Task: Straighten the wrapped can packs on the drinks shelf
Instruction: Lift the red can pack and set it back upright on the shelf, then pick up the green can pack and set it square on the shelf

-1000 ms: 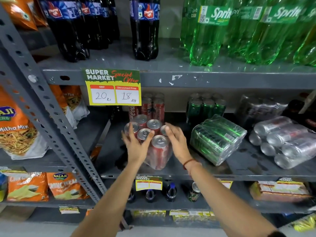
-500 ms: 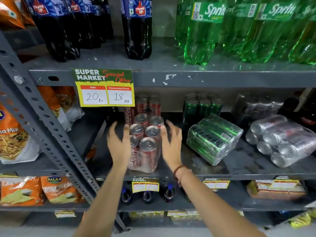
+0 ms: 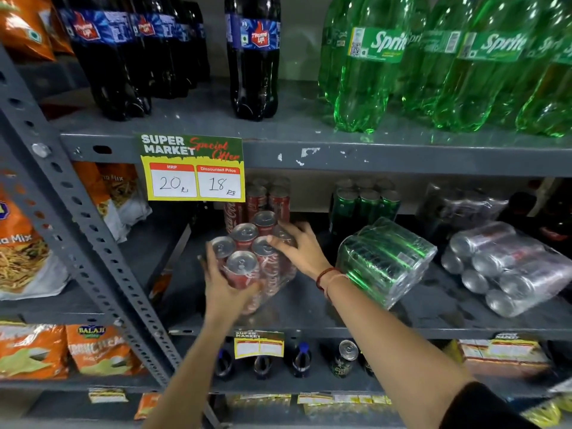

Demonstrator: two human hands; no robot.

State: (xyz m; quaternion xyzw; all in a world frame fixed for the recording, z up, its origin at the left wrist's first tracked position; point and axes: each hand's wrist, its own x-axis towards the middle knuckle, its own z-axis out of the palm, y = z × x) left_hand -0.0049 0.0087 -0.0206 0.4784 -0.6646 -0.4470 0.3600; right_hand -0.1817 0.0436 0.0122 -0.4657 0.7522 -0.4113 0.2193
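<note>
A shrink-wrapped pack of red cola cans stands upright on the grey middle shelf, turned at a slant. My left hand grips its front left corner low down. Resting over the pack's top right side is my right hand, fingers on the can tops. To the right a wrapped green can pack lies tipped on its side. Further right, a wrapped silver can pack also lies on its side.
More red cans, green cans and a dark wrapped pack stand at the back. A yellow price tag hangs from the upper shelf, which bears cola and Sprite bottles. A slanted steel upright borders snack bags at left.
Both hands were apart beside the red pack half a second ago; now they hold it, left at the front corner, right over the top. The pack has turned to a slant.
</note>
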